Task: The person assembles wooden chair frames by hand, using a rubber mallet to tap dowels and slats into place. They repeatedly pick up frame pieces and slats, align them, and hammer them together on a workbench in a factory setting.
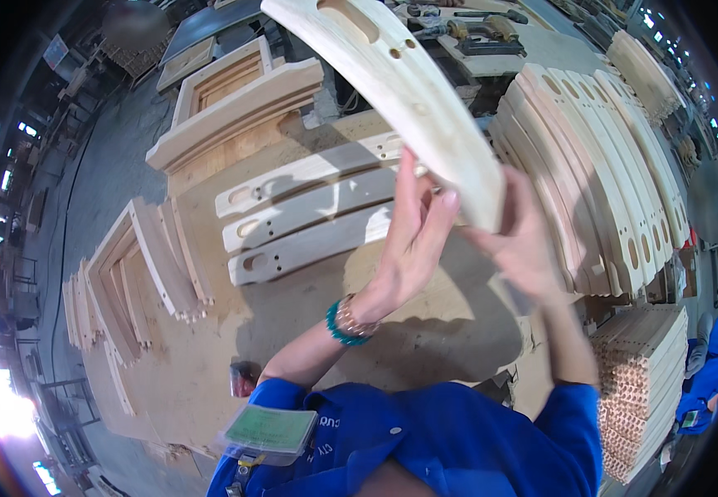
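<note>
A long curved pale wooden rail (408,83) with a slot and drilled holes is lifted in front of me, its near end between my hands. My left hand (413,236) presses flat against the rail's near end, with a teal bracelet at the wrist. My right hand (520,240) grips the same end from the right side and is slightly blurred. Below the rail, three similar flat rails (309,219) lie side by side on the plywood worktable (309,331).
A dense stack of matching curved rails (599,166) stands on edge at the right. Wooden frames (234,91) lie at the back and more frame parts (139,273) at the left. A block of stacked dowels (640,381) sits lower right. Tools (479,33) rest on a far bench.
</note>
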Action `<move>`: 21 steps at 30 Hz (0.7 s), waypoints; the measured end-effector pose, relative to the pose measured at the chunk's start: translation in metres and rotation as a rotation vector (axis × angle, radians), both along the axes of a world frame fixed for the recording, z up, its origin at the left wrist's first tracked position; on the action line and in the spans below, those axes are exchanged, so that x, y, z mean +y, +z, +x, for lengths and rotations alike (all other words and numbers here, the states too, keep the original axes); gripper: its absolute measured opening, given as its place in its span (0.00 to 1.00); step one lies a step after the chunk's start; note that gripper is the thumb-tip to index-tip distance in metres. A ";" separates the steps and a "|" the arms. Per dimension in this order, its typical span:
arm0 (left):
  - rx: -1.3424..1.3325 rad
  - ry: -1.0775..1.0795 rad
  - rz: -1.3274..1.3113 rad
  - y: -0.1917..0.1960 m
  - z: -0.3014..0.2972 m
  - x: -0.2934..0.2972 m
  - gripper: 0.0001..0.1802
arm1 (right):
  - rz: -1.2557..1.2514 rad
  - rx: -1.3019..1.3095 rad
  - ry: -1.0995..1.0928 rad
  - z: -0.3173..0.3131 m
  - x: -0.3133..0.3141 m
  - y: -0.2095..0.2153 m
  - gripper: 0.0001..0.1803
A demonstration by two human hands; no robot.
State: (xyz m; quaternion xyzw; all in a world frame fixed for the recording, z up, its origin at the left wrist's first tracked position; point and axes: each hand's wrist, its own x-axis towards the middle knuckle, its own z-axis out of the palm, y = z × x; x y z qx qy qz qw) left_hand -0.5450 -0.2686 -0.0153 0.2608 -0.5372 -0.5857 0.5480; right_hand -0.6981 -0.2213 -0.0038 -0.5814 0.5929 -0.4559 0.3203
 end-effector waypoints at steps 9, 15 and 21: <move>-0.778 -0.380 -0.203 -0.001 0.042 -0.035 0.25 | 0.340 -0.748 0.087 0.079 0.029 -0.057 0.24; -1.031 -0.329 -0.342 -0.115 0.097 -0.010 0.21 | 0.609 -1.262 0.012 0.148 0.058 -0.169 0.16; -1.270 0.083 -0.709 -0.150 0.125 -0.018 0.27 | 0.724 -1.229 0.329 0.165 0.014 -0.223 0.15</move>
